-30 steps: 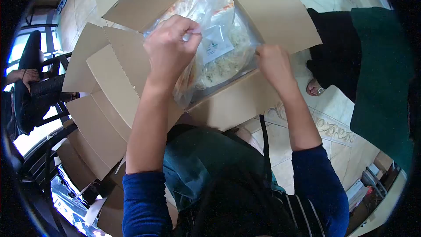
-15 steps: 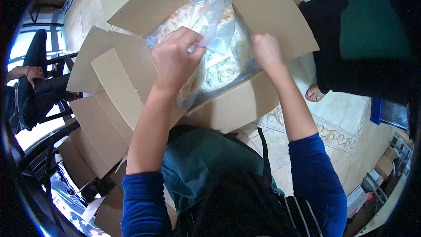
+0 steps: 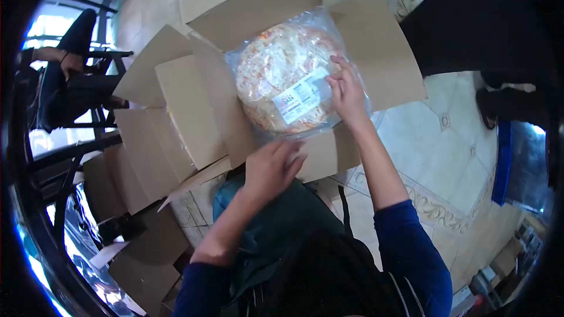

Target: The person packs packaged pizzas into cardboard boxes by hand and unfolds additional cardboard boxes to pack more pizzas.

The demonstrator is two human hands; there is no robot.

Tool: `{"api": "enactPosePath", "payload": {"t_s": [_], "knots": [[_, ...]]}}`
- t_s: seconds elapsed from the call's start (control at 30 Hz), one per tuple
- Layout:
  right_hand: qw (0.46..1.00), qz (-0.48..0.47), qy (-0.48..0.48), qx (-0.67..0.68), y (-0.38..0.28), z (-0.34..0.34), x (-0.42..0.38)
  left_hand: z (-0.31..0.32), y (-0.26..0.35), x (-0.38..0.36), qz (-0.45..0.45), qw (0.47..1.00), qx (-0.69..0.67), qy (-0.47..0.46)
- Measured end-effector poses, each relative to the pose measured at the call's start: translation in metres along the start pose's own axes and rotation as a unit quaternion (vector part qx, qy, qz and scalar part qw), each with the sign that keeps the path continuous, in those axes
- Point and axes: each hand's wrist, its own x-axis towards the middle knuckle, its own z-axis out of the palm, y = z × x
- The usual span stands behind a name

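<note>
A round pizza (image 3: 258,70) lies in a clear plastic bag (image 3: 322,19) on top of an open cardboard box (image 3: 258,7). A white printed label (image 3: 301,98) sits over its lower part. My right hand (image 3: 349,94) is at the pizza's right side, thumb and forefinger apart, with the fingertips touching the bag beside the label's right end. Below the near edge of the bag, my left hand (image 3: 273,167) hovers over the box's front flap, slightly blurred. Its thumb stands away from the fingers, and nothing shows in it.
More open cardboard boxes (image 3: 147,164) stand at the left beside a black metal frame. A seated person (image 3: 67,76) is at the far left. Another person's dark clothing (image 3: 470,29) is at the upper right. A blue-edged bin (image 3: 523,164) stands on the tiled floor.
My fists have opened away from the bag. My left hand has drawn back toward my body, and my right hand touches the label's end. The bagged pizza now lies flatter, its label plainly visible.
</note>
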Motion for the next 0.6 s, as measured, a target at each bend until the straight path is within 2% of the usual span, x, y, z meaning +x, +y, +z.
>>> {"api": "enactPosePath", "payload": {"t_s": [0.03,0.1,0.13,0.17,0.2,0.23,0.27,0.3,0.37,0.43,0.47,0.5,0.53,0.57,0.6], "knots": [[1.000,-0.008,0.001,0.009,0.007,0.015,-0.006,-0.005,-0.003,-0.023,-0.023,1.000,-0.007,0.007],[0.985,0.153,-0.015,0.076,0.024,0.038,-0.020,-0.014,-0.006,-0.067,-0.088,0.995,-0.025,0.025],[0.986,0.152,-0.032,0.056,0.035,0.043,-0.024,-0.019,-0.007,-0.085,-0.130,0.990,-0.036,0.038],[0.986,0.144,-0.002,0.087,0.043,0.047,-0.027,-0.019,-0.010,-0.100,-0.135,0.989,-0.033,0.042],[0.983,0.136,0.027,0.117,0.048,0.049,-0.026,-0.017,-0.013,-0.114,-0.123,0.987,0.019,0.097],[0.961,0.244,0.001,0.133,0.046,0.043,-0.018,-0.018,-0.014,-0.124,-0.109,0.979,0.073,0.154],[0.925,0.351,-0.030,0.146,0.044,0.036,-0.012,-0.018,-0.007,-0.135,-0.144,0.976,0.027,0.158],[0.925,0.346,-0.039,0.150,0.047,0.041,-0.012,-0.022,0.001,-0.138,-0.131,0.978,0.036,0.158],[0.882,0.310,0.056,0.351,0.055,0.055,-0.013,-0.025,0.012,-0.147,-0.126,0.982,0.025,0.137],[0.893,0.338,0.040,0.293,0.074,0.060,-0.012,-0.032,0.029,-0.153,-0.147,0.980,-0.001,0.136],[0.880,0.358,0.036,0.310,0.072,0.056,-0.008,-0.034,0.034,-0.159,-0.160,0.978,-0.022,0.129],[0.915,0.393,-0.002,0.092,0.042,0.043,0.015,-0.034,0.037,-0.163,-0.177,0.976,-0.029,0.123],[0.913,0.386,0.026,0.129,0.022,0.035,0.023,-0.039,0.042,-0.163,-0.185,0.974,-0.035,0.128],[0.894,0.370,0.042,0.250,0.025,0.038,0.025,-0.039,0.045,-0.167,-0.191,0.972,-0.051,0.129],[0.880,0.348,0.060,0.317,0.001,0.034,0.027,-0.039,0.050,-0.169,-0.191,0.972,-0.049,0.130]]}}
